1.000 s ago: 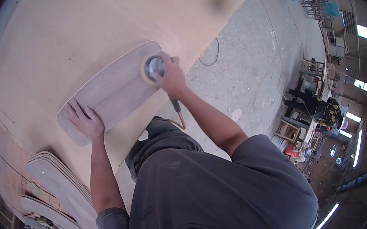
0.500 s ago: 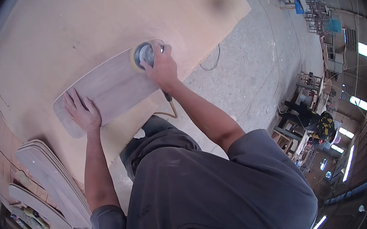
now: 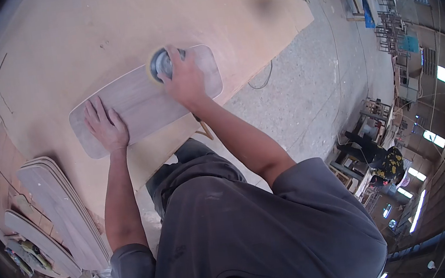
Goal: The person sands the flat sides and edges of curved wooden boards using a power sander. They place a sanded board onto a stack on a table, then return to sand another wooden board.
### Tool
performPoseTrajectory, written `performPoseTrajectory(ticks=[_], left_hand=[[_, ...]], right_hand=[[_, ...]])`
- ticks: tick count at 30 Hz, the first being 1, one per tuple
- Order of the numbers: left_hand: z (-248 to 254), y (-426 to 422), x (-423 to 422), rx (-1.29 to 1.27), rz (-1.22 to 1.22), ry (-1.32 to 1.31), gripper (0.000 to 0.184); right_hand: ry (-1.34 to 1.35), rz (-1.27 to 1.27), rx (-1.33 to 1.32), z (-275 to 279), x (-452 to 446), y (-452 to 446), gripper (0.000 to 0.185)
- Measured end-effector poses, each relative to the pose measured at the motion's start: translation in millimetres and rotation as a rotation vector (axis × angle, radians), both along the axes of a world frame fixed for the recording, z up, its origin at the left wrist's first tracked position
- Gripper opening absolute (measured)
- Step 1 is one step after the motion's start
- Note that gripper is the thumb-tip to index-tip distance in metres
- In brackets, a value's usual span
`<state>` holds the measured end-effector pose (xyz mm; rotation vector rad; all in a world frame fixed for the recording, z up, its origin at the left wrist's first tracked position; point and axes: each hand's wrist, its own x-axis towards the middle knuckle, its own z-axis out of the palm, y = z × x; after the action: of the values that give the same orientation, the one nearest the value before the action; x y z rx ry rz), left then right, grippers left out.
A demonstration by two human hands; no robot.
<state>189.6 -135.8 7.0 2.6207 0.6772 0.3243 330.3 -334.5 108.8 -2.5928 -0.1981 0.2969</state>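
The right hand (image 3: 184, 78) holds the sander (image 3: 162, 65) at the far edge of the board (image 3: 143, 105). The left hand (image 3: 106, 125) is laid flat on the left end of the board, which lies on the table (image 3: 59, 75). To the near left there is a stack of boards (image 3: 61, 206).

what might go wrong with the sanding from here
The sander overlaps the board's far edge, so it might tip and round that edge. The left hand lies bare on the same board, so a long stroke could catch its fingers. The yellowish hose hangs near the table's near edge and might snag.
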Motion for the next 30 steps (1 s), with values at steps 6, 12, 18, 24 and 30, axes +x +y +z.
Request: performPoseTrajectory(ticks=[6,12,18,24,30], left_hand=[[-3,1,0,-0.03,0.034,-0.01,0.055],[-10,3,-2,-0.066,0.208,0.04,0.058],[-14,5,-2,-0.044,0.201,0.044,0.06],[-11,3,-2,-0.026,0.202,0.055,0.061],[-14,3,-2,0.006,0.184,0.045,0.06]], right_hand=[[-0.047,0.104,-0.002,-6,-3,37,0.068],[-0.027,0.283,0.03,12,-35,67,0.061],[-0.049,0.045,-0.005,-6,16,26,0.064],[0.158,-0.181,0.002,-13,-7,-109,0.081],[0.196,-0.107,0.031,-23,-48,-157,0.081]])
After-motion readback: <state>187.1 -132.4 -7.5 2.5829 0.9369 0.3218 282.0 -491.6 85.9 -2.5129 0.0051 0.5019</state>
